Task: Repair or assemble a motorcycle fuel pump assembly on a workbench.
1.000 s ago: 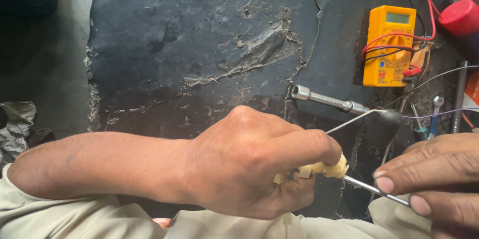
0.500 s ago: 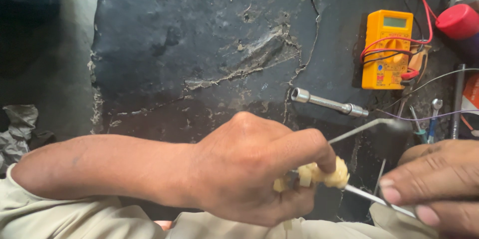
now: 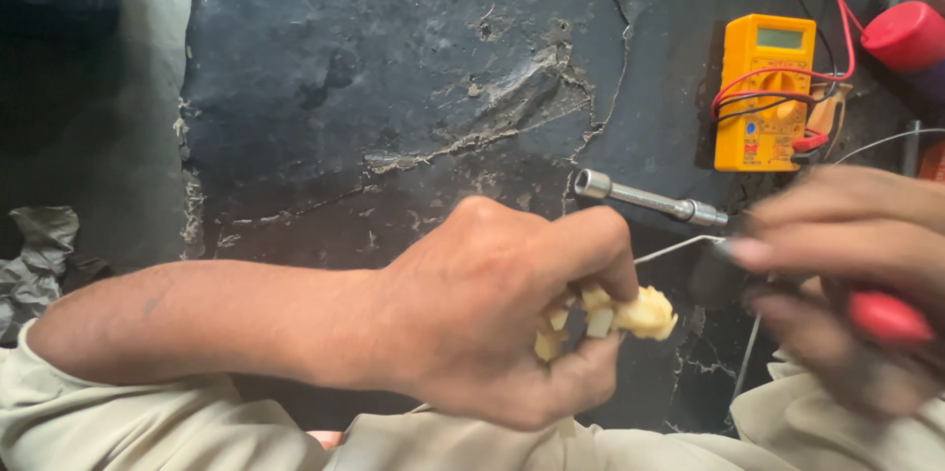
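Gripping a pale yellow, lumpy plastic piece (image 3: 630, 314) at lower centre of the frame, the left hand (image 3: 492, 314) has its fingers (image 3: 591, 245) clenched round it, so that only the rounded right end and a few squarish tabs show between them. A thin grey wire (image 3: 674, 249) runs up and to the right from that piece, its long axis slanting toward the right hand (image 3: 837, 274), which is blurred at the right edge; it seems closed on a red-handled tool (image 3: 886, 318), though the tool's tip is hidden and its kind is hard to tell. The yellow piece lies just left of the right hand, the wire bridging the gap. Behind them, on the cracked black table (image 3: 394, 87), a chrome socket extension bar (image 3: 645, 198) lies slantwise, and an orange multimeter (image 3: 763, 97) with red and black leads sits at upper right beside a red cap (image 3: 906, 35), cut off by the frame.
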